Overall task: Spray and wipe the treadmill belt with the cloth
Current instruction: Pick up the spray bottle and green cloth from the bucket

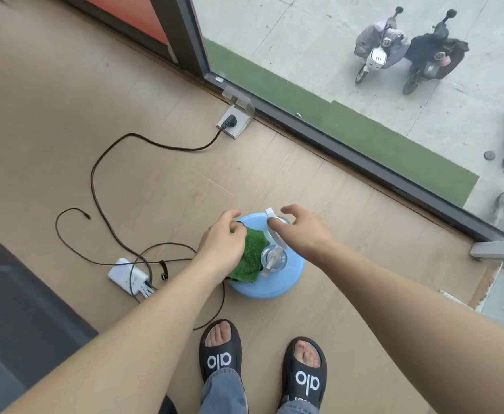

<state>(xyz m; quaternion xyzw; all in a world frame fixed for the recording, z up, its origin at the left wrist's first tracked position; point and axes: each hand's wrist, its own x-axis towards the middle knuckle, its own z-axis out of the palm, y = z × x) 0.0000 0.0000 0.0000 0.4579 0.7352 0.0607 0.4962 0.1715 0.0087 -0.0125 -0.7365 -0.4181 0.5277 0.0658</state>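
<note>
Treadmill belt [21, 318], the dark grey rubber surface at 8 o'clock in our view, looks dry and untouched as far as we can see, so we judge that the task is only at its beginning. Both tools are not yet lifted from the round light-blue plastic basin [274, 289], which stands on the beige wooden floor [161, 186] near the centre, just in front of our feet. The green fluffy cloth [252, 256] lies in the basin at its 9 o'clock side, and our left hand [225, 239] pinches its upper edge with bent fingers. The clear plastic spray bottle with a white trigger head [273, 258] stands beside the cloth, touching it. Our right hand [300, 228] is open, with curved fingers, and hovers at the bottle's head; whether it touches, we cannot tell. What is left: to take both tools to the belt at 8 o'clock, then to spray and to wipe it.
</note>
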